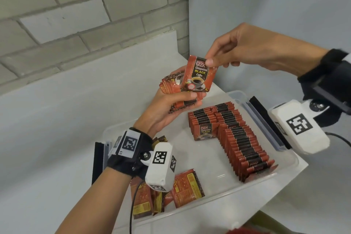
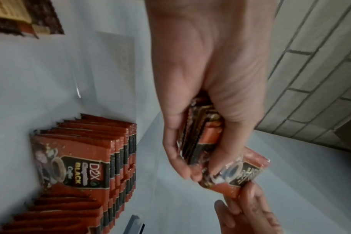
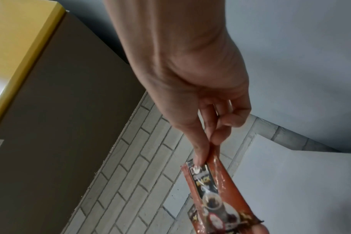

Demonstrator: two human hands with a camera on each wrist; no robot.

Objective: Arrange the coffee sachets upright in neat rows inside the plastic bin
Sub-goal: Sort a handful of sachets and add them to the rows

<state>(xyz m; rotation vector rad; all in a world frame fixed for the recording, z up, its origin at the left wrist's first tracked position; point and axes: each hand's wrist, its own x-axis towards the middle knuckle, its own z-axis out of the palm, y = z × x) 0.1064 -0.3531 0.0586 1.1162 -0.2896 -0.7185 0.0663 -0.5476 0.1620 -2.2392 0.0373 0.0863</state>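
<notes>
My right hand [image 1: 210,61] pinches the top edge of one red coffee sachet [image 1: 196,76] between thumb and forefinger, above the far end of the clear plastic bin [image 1: 292,159]. The same sachet [image 3: 214,190] hangs from my right hand [image 3: 206,142] in the right wrist view. Just below it, my left hand [image 1: 182,100] grips a small stack of sachets [image 1: 169,85], seen edge-on as the stack [image 2: 200,134] in my left hand [image 2: 190,142]. Rows of upright sachets [image 1: 239,138] fill the bin's right side. Loose sachets [image 1: 186,186] lie flat at its near left corner.
The bin sits on a white table [image 1: 57,129] against a grey brick wall [image 1: 76,15]. The bin's lid clips [image 1: 266,119] stand out at its right rim. A bare stretch of bin floor [image 1: 199,157] lies between the rows and the loose pile.
</notes>
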